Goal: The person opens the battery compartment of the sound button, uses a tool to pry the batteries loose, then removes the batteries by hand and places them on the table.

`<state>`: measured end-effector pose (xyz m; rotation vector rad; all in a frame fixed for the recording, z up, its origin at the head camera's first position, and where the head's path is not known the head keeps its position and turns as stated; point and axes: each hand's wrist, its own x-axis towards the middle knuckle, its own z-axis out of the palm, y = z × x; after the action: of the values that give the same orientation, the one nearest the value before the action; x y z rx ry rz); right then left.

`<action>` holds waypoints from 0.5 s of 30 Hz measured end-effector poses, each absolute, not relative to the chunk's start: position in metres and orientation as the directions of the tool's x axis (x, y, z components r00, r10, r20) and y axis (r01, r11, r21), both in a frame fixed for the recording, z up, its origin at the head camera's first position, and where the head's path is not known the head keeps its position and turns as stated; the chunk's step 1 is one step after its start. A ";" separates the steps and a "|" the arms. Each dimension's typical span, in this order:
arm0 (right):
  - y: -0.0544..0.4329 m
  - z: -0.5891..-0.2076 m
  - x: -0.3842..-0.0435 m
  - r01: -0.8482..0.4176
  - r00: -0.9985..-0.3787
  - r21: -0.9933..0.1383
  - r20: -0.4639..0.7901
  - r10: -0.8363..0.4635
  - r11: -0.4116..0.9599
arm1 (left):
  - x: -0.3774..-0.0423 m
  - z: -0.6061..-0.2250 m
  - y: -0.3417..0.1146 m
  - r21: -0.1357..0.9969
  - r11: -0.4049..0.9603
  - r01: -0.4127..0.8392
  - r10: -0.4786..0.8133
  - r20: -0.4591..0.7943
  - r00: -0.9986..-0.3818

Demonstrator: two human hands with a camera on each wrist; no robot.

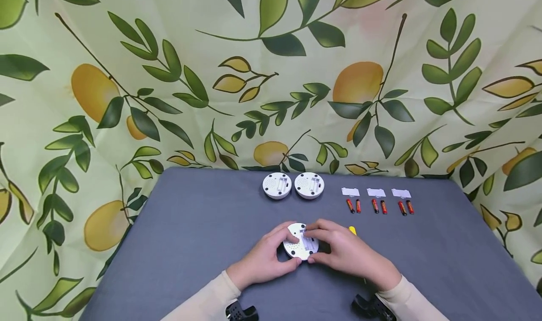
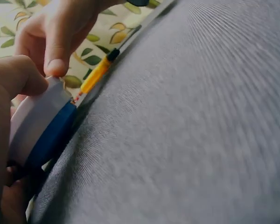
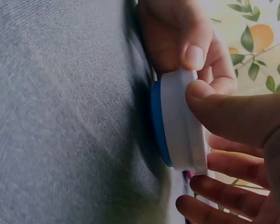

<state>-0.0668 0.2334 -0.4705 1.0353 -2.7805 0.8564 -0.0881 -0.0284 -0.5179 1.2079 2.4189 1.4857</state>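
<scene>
A round white battery device [image 1: 302, 246] with a blue underside lies between both hands, its face with the open battery compartment turned up. My left hand [image 1: 266, 254] grips its left side, thumb at the near rim and fingers over the top. From the right, my right hand [image 1: 346, 251] holds it too, thumb on the near rim and fingertips at the far part of the compartment. In the right wrist view, both thumbs sit close together on the white rim of the device [image 3: 181, 126]. The blue side faces the cloth.
Two similar white devices [image 1: 277, 186] stand at the back. To their right are three white battery covers [image 1: 375, 192], with several red-and-black batteries [image 1: 375, 206] in pairs before them. A yellow-handled screwdriver [image 2: 97, 74] lies beside the right hand on the grey cloth [image 1: 203, 227].
</scene>
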 end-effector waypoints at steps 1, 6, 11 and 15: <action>0.231 -0.471 -0.067 -0.617 -0.775 -0.484 0.232 -0.588 0.621 | -0.088 -0.516 -0.030 0.766 0.235 0.599 0.641 0.341 -0.687; 0.216 -0.470 -0.071 -0.613 -0.777 -0.485 0.228 -0.587 0.624 | -0.095 -0.509 -0.043 0.723 0.283 0.631 0.645 0.343 -0.683; 0.196 -0.466 -0.077 -0.592 -0.794 -0.477 0.209 -0.570 0.650 | -0.108 -0.498 -0.062 0.700 0.316 0.640 0.681 0.303 -0.667; 0.171 -0.460 -0.089 -0.592 -0.792 -0.472 0.187 -0.582 0.654 | -0.116 -0.489 -0.085 0.643 0.386 0.662 0.685 0.280 -0.672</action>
<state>-0.0887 0.1707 -0.4605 1.0072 -2.8393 0.8211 -0.1162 -0.0854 -0.4890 1.2583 2.5894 1.1774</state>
